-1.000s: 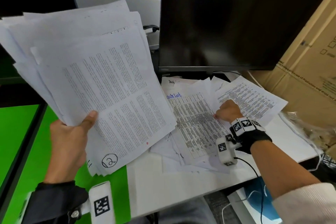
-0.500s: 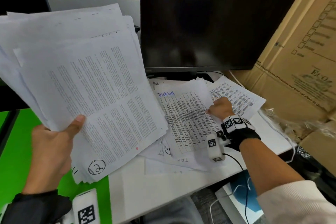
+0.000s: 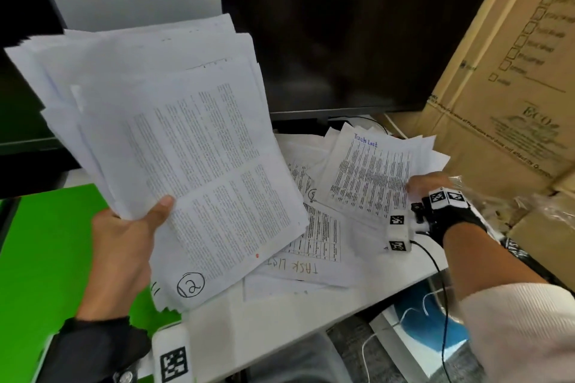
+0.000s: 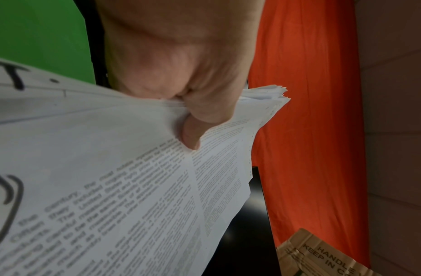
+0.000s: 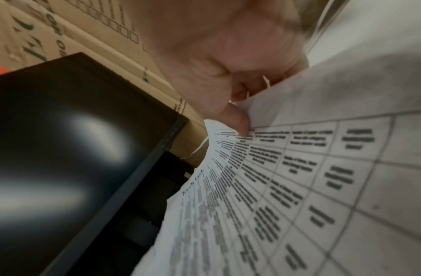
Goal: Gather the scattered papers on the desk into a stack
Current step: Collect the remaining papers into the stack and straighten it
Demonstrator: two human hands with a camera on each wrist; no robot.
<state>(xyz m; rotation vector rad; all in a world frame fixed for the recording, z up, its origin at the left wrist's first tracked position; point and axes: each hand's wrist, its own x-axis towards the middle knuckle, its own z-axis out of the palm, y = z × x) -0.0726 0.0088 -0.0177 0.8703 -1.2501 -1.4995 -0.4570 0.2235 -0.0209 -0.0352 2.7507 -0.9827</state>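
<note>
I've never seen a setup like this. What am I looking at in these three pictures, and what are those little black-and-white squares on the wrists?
There is no machine here: a person tidies a desk while wearing three cameras. The wide picture comes from a camera on the head, looking down at both hands. The other two come from cameras strapped to each wrist, looking along the hand. The squares are printed markers on those wrist units.

The left hand holds up a thick bundle of papers, thumb on the printed top page; the left wrist view shows that thumb pressing the sheets. The right hand pinches the edge of a few sheets topped by a printed table headed "Task List". More loose papers lie on the white desk, in front of a dark monitor and beside cardboard boxes.
</note>
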